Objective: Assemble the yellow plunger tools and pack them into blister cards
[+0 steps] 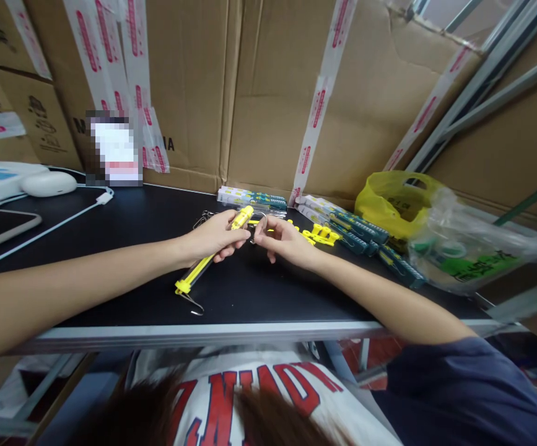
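Observation:
My left hand [219,240] is wrapped round a spring scale [199,267], a clear tube with yellow inside and yellow end caps. The scale slants over the black tabletop, with a metal hook [192,303] hanging from its lower end. Close to the upper cap, my right hand [283,240] pinches a curved wire hook [263,218]. Whether this wire is joined to the cap cannot be made out. Just behind both hands lie several yellow plastic parts [321,235]. Thin metal hooks [205,217] lie partly hidden behind my left hand.
Small printed boxes [252,197] lie at the back, and more boxes [342,220] are stacked to the right. Beyond them sit a yellow plastic bag [389,201] and a clear bag [463,254]. A phone [3,229], white cable [40,238] and power strip [5,183] occupy the left.

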Demonstrator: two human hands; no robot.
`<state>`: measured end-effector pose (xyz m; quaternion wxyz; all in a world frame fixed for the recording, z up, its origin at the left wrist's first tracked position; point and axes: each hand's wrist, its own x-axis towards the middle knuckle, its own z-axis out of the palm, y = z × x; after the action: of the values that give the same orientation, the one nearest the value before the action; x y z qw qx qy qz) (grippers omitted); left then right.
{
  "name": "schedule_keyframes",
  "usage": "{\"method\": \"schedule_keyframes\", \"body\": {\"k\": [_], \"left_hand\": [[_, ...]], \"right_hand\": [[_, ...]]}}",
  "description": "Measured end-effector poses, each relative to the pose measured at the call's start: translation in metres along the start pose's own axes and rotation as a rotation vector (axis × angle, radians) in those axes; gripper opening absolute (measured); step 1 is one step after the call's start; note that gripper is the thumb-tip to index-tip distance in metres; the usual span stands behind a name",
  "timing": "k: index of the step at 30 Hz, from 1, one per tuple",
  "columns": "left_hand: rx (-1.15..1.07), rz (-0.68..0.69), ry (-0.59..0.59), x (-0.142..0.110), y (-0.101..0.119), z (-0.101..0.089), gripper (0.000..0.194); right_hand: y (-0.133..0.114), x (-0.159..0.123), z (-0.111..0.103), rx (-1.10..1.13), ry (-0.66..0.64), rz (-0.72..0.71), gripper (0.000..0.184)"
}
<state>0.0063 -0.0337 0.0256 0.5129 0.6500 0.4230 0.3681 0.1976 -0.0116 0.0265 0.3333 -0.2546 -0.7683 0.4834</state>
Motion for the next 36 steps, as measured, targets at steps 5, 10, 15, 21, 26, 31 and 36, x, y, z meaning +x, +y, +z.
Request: {"method": "schedule_keyframes", "body": {"k": [5, 10, 15, 21, 26, 31, 36], "left_hand": [[0.100, -0.036, -0.089, -0.004, 0.003, 0.002, 0.019], [0.139, -0.019, -0.126, -0.006, 0.005, 0.002, 0.019], [0.129, -0.010, -0.093, -0.002, 0.001, 0.001, 0.019], [0.117, -0.047, -0.140, 0.001, -0.004, 0.003, 0.014], [0.115, -0.054, -0.149, 0.002, -0.005, 0.004, 0.012], [0.079, -0.068, -0.154, 0.000, -0.005, 0.005, 0.014], [0.024, -0.070, -0.157, 0.000, -0.010, 0.006, 0.025]], "right_hand": [[-0.012, -0.006, 0.001, -0.045, -0.146, 0.095, 0.025], [-0.013, -0.011, 0.006, -0.242, -0.126, 0.131, 0.041], [-0.013, -0.007, -0.006, -0.616, 0.043, -0.127, 0.040], [-0.016, -0.004, -0.021, -0.904, 0.121, -0.283, 0.035], [-0.017, -0.009, -0.015, -1.020, 0.110, -0.203, 0.034], [-0.017, -0.010, -0.008, -1.099, 0.155, -0.156, 0.032], [-0.017, -0.010, -0.001, -1.098, 0.131, -0.165, 0.029]]}}
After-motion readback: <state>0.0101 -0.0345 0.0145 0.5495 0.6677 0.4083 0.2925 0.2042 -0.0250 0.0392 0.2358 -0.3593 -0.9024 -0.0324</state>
